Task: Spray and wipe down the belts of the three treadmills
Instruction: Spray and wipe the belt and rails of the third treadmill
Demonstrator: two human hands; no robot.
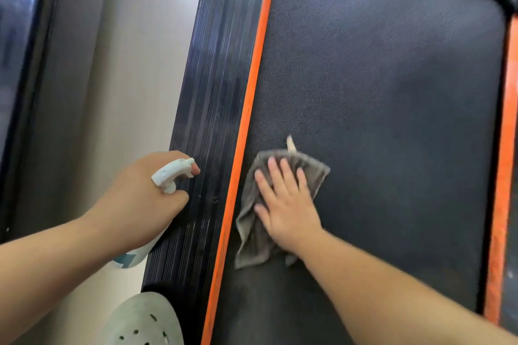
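Left hand hides most of the spray bottle.

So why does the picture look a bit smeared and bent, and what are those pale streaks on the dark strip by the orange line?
Head view: the right hand and grey cloth look soft, likely motion blur; the wide lens bends the orange stripe and tilts the belt; the glossy ribbed side rail carries pale reflections; the left hand grips the spray bottle.

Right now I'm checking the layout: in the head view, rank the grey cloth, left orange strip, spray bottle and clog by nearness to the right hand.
1. Grey cloth, under the right hand.
2. Left orange strip, just left.
3. Spray bottle, in the left hand.
4. Clog, bottom left.
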